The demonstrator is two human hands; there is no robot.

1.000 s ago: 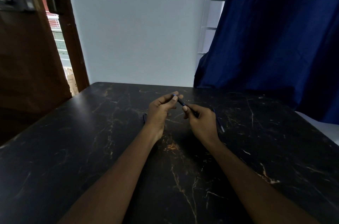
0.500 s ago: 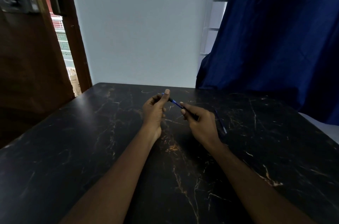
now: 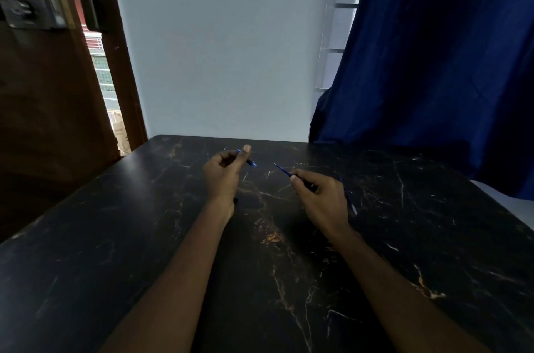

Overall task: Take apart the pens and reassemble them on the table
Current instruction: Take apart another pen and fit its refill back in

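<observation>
**Pen split in two, one piece in each hand**

I see a black marble-pattern table (image 3: pixel 121 251) with pale and orange veins filling the lower frame. Behind it stands a plain white wall (image 3: pixel 219 49). A dark blue curtain (image 3: pixel 439 69) hangs at the right, down past the table's far right corner. A brown wooden door (image 3: pixel 43 92) stands at the left with a metal latch (image 3: pixel 26 7) on it; daylight shows in the gap beside it.

Both forearms reach in from the bottom edge, bare, over the table's middle.

My left hand (image 3: pixel 224 176) is raised a little above the tabletop, thumb up, fingers curled and closed on a short blue pen piece (image 3: pixel 250 162). Its end pokes out to the right of the thumb.

My right hand (image 3: pixel 320 196) sits lower and to the right, fingers pinched shut on a thin blue pen refill (image 3: pixel 281 170) whose point angles up and left toward the other hand. The two pieces are apart, with a clear gap between them.

Another blue pen (image 3: pixel 348 196) lies on the table just beyond the right hand, partly hidden by it. A small dark item (image 3: pixel 235 200) shows beside the left wrist; I cannot tell what it is.

No brand, label or writing is readable on anything; the pen parts are too small to show print.
</observation>
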